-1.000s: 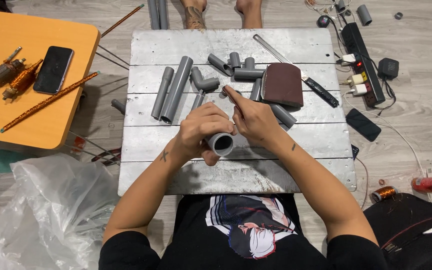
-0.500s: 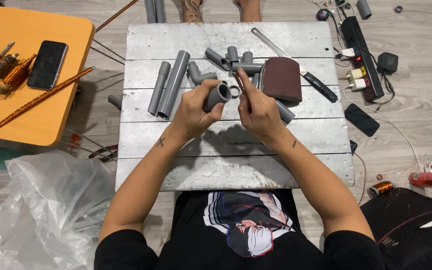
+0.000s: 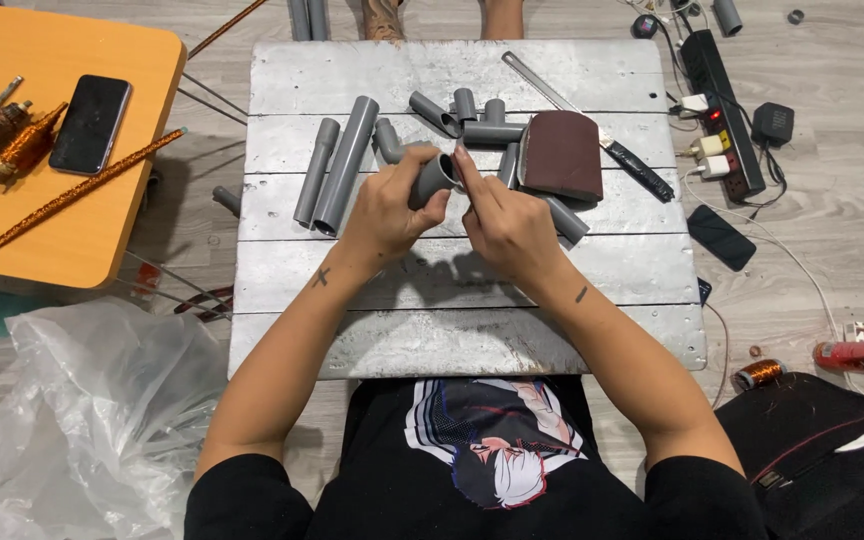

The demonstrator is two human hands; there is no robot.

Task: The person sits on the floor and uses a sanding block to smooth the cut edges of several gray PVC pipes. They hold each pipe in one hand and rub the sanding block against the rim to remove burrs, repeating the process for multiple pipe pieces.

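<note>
My left hand [image 3: 387,208] grips a short grey pipe fitting [image 3: 433,178] above the silver-painted plank table [image 3: 472,330], its open end turned to the right. My right hand [image 3: 508,222] is pressed against that open end, one finger pointing into the mouth of the fitting. Whether it holds anything small is hidden. Just beyond my hands lie two long grey pipes [image 3: 337,165], several grey elbow and tee fittings [image 3: 472,118], and a folded brown sheet of sandpaper [image 3: 562,153].
A hacksaw blade with a taped handle [image 3: 602,135] lies at the table's far right. An orange table [image 3: 52,230] at left carries a phone [image 3: 90,123] and motor armatures [image 3: 7,135]. A power strip [image 3: 717,90] and a second phone [image 3: 722,237] lie on the floor right; clear plastic [image 3: 82,420] lower left.
Both hands lifted the fitting from low near the table's middle up toward the pile of fittings, and turned it so its open end faces right instead of toward me.
</note>
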